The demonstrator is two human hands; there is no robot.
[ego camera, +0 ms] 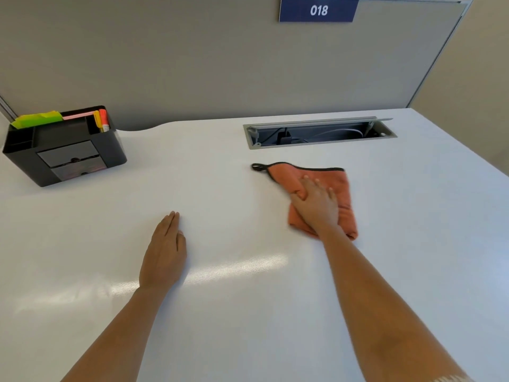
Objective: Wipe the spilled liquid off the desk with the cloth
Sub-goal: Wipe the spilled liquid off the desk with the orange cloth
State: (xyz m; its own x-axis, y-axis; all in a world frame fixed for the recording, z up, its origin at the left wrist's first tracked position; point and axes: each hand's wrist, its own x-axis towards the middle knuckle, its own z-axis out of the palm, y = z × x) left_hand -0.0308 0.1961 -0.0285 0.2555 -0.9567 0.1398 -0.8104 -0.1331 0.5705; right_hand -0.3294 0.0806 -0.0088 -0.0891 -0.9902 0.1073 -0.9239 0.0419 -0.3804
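Orange cloth (341,188) lies folded on the white desk (220,188), just in front of the open cable tray (319,132). The right hand (316,205) presses flat on it, fingers spread, not gripping. The left hand (165,252) rests flat on bare desk, fingers together. Wiping seems underway; no liquid is clearly visible, so the next pass likely calls for steady downward pressure.

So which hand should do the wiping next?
The right hand, probably: it already presses flat on the orange cloth. The left hand lies bare on the desk, apart from the cloth.
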